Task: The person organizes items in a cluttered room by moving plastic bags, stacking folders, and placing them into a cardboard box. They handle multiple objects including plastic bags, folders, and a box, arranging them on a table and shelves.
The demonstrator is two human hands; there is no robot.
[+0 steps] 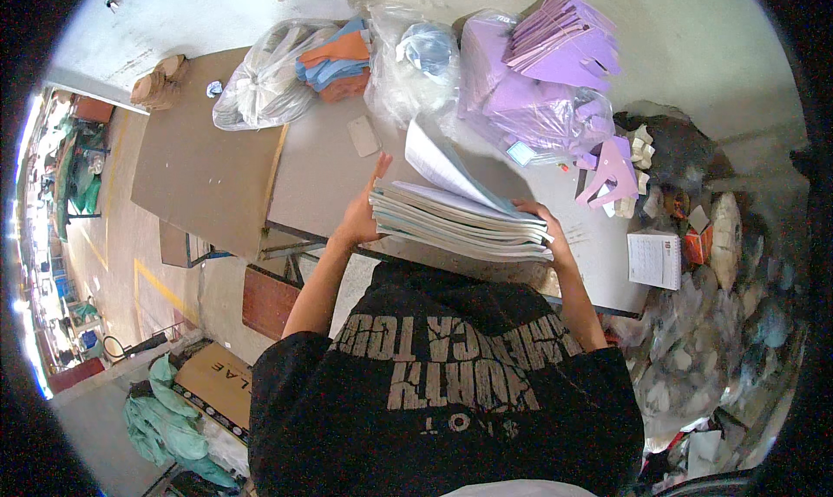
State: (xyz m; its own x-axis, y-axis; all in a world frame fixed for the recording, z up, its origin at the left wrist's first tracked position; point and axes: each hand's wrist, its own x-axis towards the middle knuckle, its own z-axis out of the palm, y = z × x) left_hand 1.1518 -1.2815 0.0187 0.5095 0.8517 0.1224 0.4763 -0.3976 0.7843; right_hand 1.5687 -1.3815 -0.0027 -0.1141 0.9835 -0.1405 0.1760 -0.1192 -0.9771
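Between my two hands is a thick stack of thin paper booklets (460, 223), their pale edges facing me. The stack is at the table's near edge, close to my body. A top sheet or cover (447, 163) stands up and curves away from the rest. My left hand (363, 212) presses against the stack's left end, its visible fingers pointing up and away. At the right end, my right hand (548, 232) is closed round the corner, fingers over the upper side. The undersides of the stack and both hands are partly hidden.
A grey table (330, 184) carries a clear bag of white material (265, 85), folded blue and orange pieces (337, 61), and bagged purple sheets (542, 106). A small cardboard piece (364, 137) lies beyond the stack. A spiral calendar (655, 260) stands at right, beside heaped plastic bags (694, 349).
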